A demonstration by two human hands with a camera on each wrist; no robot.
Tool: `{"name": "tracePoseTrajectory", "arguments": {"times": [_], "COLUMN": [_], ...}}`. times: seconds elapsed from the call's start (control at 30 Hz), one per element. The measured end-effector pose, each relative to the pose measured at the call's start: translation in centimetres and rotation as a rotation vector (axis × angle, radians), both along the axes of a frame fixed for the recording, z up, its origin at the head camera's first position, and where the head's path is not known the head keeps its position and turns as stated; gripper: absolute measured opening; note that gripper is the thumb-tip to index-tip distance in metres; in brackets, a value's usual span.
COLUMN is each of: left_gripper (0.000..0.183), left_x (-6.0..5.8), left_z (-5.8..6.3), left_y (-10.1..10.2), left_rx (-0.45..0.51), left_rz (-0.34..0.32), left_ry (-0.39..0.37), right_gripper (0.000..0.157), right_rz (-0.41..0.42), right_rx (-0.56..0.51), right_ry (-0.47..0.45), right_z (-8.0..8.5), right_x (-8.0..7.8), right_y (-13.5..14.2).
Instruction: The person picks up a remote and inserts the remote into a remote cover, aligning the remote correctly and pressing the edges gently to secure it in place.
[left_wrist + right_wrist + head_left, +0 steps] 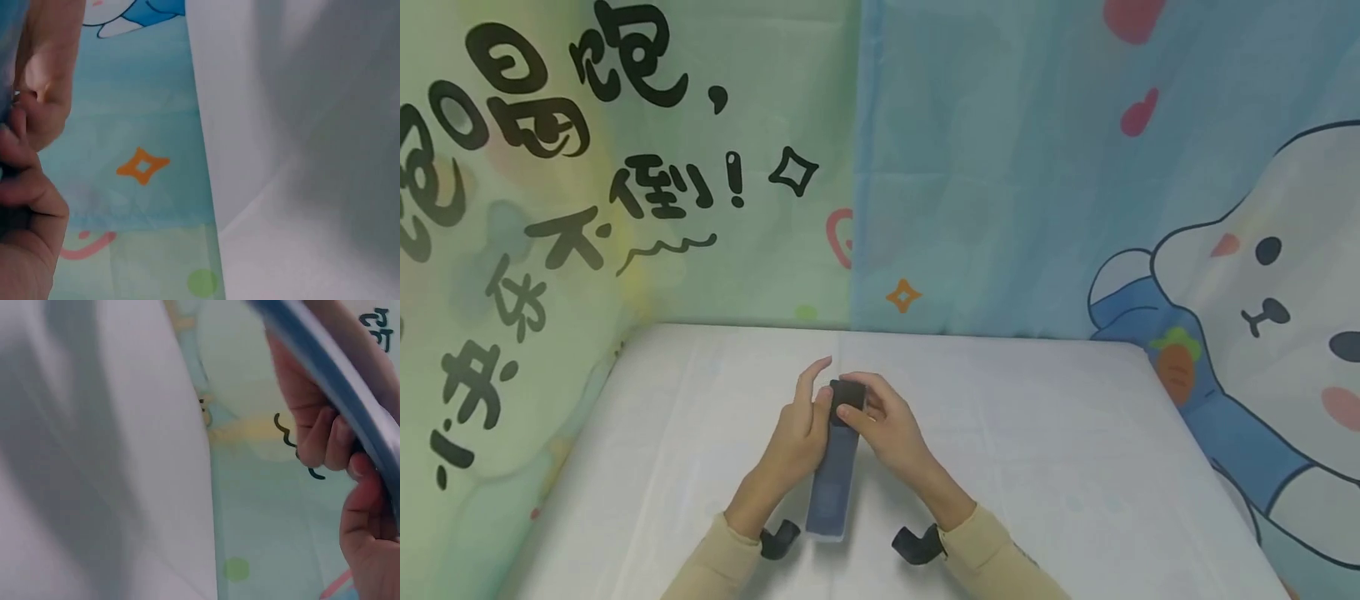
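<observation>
In the head view a long, flat, blue-grey translucent case (pixel 835 487) with a black end piece (pixel 847 393) is held above the white table, its black end pointing away from me. My left hand (pixel 797 433) grips the case's left side near that end, index finger raised off it. With thumb and fingers, my right hand (pixel 891 425) pinches the black end piece from the right. The right wrist view shows the case (pixel 334 372) edge-on, with fingers of both hands meeting around its end. Only a blurred blue sliver of it appears in the left wrist view.
A white-covered table (pixel 1037 450) lies under both hands. Printed curtains (pixel 985 208) stand behind it and on the left, with a cartoon animal (pixel 1262 275) at right. Dark curved wrist mounts (pixel 780 540) sit at both sleeve cuffs.
</observation>
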State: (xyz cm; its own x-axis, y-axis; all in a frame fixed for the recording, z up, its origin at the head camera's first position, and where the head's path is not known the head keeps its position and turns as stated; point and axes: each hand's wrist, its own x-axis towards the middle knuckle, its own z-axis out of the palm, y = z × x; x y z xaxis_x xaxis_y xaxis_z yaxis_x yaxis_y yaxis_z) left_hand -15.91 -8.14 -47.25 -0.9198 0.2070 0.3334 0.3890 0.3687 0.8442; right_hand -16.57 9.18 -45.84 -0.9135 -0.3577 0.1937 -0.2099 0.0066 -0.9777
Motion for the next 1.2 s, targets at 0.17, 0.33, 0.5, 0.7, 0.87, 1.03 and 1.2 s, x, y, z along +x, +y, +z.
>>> {"name": "tracePoseTrajectory", "arguments": {"times": [0.17,0.33,0.5,0.7,0.87,1.03,1.2], "left_gripper": [0.029,0.034,0.033,0.036,0.038,0.04,0.037], "left_x": [0.2,-0.2,-0.3,0.2,0.4,0.2,0.1], "left_z": [0.2,0.7,0.8,0.3,1.4,2.5,2.5], "left_y": [-0.8,-1.3,-1.3,-1.0,-0.8,-0.8,-1.0], "left_rx": [-0.019,0.045,0.134,0.238,0.303,0.34,0.322], "left_rz": [0.024,-0.169,-0.305,-0.256,-0.198,-0.164,-0.192], "left_ry": [-0.037,-0.083,-0.116,-0.106,-0.063,-0.081,-0.067], "right_gripper": [0.041,0.038,0.04,0.04,0.04,0.039,0.039], "right_rz": [-0.009,0.038,0.058,0.123,0.173,0.202,0.203], "right_rx": [-0.079,-0.074,-0.023,0.008,0.019,-0.006,-0.019], "right_ry": [0.015,0.05,0.012,0.053,0.1,0.101,0.118], "right_z": [0.3,0.7,0.8,1.7,2.2,2.1,2.0], "right_x": [-0.3,-0.5,-0.3,-0.3,-0.1,0.1,0.0], "right_y": [0.8,1.4,1.4,1.2,1.3,1.3,1.2]}}
